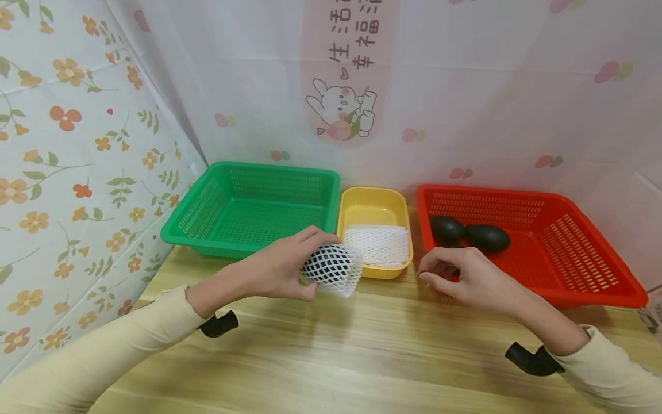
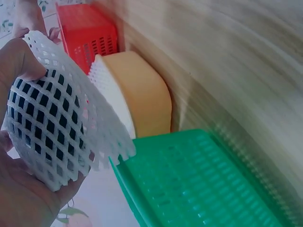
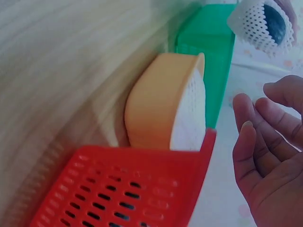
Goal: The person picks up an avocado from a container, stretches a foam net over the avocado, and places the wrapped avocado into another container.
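Holding a dark object (image 1: pixel 324 265) in white foam netting (image 1: pixel 351 279) with left hand (image 1: pixel 284 263).
Lodged between thumb (image 1: pixel 307 291) and fingers (image 1: pixel 312 237) near the yellow tray (image 1: pixel 385 272), with an empty, loosely curled right hand (image 1: pixel 476 279) near the red basket (image 1: pixel 584 296).

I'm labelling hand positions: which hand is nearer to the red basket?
Right. The right hand is by the near left corner of the red basket; the left hand is farther away, near the green basket, holding a net-wrapped dark item.

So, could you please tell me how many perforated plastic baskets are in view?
2: a green basket left of the yellow tub and a red basket right of it.
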`<state>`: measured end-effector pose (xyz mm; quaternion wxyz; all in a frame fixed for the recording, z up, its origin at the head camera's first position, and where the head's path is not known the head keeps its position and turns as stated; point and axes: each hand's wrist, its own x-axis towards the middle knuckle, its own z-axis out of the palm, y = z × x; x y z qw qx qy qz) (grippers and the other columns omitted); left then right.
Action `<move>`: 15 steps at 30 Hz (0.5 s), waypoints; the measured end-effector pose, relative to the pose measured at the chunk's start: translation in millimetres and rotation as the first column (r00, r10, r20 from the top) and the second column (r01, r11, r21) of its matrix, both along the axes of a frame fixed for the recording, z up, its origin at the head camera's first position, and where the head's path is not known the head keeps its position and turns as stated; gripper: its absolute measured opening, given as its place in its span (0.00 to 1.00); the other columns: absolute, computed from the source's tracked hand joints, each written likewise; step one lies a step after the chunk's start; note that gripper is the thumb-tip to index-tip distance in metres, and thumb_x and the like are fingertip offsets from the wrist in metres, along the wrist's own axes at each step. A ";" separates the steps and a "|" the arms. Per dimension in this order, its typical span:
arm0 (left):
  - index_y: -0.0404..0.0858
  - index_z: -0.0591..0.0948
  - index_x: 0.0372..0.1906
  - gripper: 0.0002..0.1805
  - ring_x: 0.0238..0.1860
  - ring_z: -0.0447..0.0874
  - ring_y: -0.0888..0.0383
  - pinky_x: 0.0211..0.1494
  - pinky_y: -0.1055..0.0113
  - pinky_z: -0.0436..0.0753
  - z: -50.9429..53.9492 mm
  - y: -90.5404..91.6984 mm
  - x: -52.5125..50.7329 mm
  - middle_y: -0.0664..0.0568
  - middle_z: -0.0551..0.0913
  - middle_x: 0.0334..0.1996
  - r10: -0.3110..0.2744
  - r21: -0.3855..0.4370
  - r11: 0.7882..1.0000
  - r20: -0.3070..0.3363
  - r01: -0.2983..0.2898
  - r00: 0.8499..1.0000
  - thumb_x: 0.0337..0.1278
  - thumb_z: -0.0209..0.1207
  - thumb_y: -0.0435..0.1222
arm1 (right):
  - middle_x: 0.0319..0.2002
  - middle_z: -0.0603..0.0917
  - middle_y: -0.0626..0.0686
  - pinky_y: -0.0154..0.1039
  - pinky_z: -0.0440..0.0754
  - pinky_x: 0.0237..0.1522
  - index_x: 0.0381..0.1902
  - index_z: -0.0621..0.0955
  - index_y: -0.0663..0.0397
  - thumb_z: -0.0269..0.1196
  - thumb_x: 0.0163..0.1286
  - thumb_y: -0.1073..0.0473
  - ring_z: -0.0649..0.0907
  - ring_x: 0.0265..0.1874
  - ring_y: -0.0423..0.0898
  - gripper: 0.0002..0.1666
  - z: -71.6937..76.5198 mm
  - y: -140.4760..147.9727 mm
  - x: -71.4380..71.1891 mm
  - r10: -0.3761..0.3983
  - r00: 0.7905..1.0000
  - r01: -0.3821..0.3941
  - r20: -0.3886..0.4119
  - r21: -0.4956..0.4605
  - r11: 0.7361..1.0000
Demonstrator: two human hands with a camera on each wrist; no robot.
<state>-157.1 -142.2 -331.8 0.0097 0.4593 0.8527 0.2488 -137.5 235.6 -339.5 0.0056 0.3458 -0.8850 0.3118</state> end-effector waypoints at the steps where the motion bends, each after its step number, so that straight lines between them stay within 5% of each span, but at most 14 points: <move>1: 0.44 0.67 0.70 0.42 0.49 0.75 0.61 0.46 0.69 0.80 0.7 -0.8 -1.3 0.54 0.71 0.58 0.002 0.000 1.000 -0.003 -0.002 1.000 0.46 0.69 0.35 | 0.33 0.83 0.36 0.36 0.82 0.32 0.40 0.82 0.35 0.73 0.65 0.62 0.81 0.30 0.37 0.14 0.9 1.5 -0.9 -0.005 1.000 0.005 -0.012 0.002 1.000; 15: 0.45 0.69 0.67 0.39 0.52 0.73 0.63 0.50 0.66 0.79 14.3 -13.4 -8.9 0.56 0.72 0.57 0.017 0.046 0.999 -0.032 -0.016 0.999 0.45 0.69 0.35 | 0.35 0.84 0.39 0.34 0.81 0.31 0.43 0.83 0.45 0.72 0.64 0.65 0.81 0.31 0.37 0.13 9.6 27.5 -14.2 -0.078 0.991 0.082 -0.107 0.033 0.996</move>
